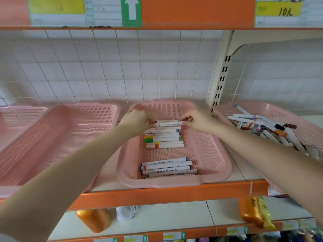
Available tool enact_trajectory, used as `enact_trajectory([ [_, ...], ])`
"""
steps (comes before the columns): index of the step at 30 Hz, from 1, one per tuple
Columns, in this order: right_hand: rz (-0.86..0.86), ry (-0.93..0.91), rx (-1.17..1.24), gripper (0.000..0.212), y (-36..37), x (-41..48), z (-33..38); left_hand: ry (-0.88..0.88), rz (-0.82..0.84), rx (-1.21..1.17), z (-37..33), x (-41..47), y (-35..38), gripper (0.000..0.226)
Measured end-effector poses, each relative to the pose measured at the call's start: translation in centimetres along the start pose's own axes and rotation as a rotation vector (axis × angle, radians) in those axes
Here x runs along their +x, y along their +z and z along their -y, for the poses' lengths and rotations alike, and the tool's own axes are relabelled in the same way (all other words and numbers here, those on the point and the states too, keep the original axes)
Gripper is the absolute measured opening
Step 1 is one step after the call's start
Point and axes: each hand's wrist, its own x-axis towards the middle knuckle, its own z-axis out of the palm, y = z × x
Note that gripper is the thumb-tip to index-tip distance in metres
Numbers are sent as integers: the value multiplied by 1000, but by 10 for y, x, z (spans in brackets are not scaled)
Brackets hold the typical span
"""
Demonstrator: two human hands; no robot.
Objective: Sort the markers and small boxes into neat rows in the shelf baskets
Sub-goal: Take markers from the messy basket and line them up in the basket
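Fingertips (185,119) of the right hand (197,120) are curled in a pinch on the right end of a white marker (168,123). Fingertips (149,120) of the left hand (138,119) pinch its left end, so both hands grasp the same marker. It is held level, crosswise, at the far end of the back row.

Back row (164,137) lies directly under and in front of the held marker. It is made of white-barrelled markers lying side by side, crosswise, with caps in green, yellow, orange, blue and pink. Whether the held marker touches the one below it cannot be told.

Front row (167,167) is a smaller set of markers, also crosswise, near the basket's front wall. A bare strip of perforated floor lies between the two rows.

Both rows lie in the middle basket (174,185), which is pink plastic and sits on a white shelf with an orange front edge (157,195).

The right basket (283,106) is just beside it and holds a loose heap of markers (272,130) pointing every way.

The left basket (57,130) is pink and tilted, with one side raised.

Both forearms are bare, reaching in from the lower corners.

On the shelf below, orange bottles show at left (94,220) and right (250,212).

Above is an orange rail with price labels (279,11), and a white grid panel stands behind the baskets.
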Motion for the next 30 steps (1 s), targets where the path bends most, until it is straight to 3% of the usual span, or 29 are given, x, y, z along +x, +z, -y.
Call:
enact_trajectory([
  [5, -106, 36, -186, 21, 19, 23, 2, -91, -23, 223, -3, 11, 4, 24],
  [10, -85, 65, -118, 27, 19, 26, 5, -145, -4, 221, 2, 23, 11, 24],
  [22, -25, 150, -109, 35, 27, 37, -10, -81, -12, 312, 13, 30, 25, 19],
  [30, 22, 148, -62, 37, 27, 40, -12, -72, 123, 287, 11, 29, 24, 50],
])
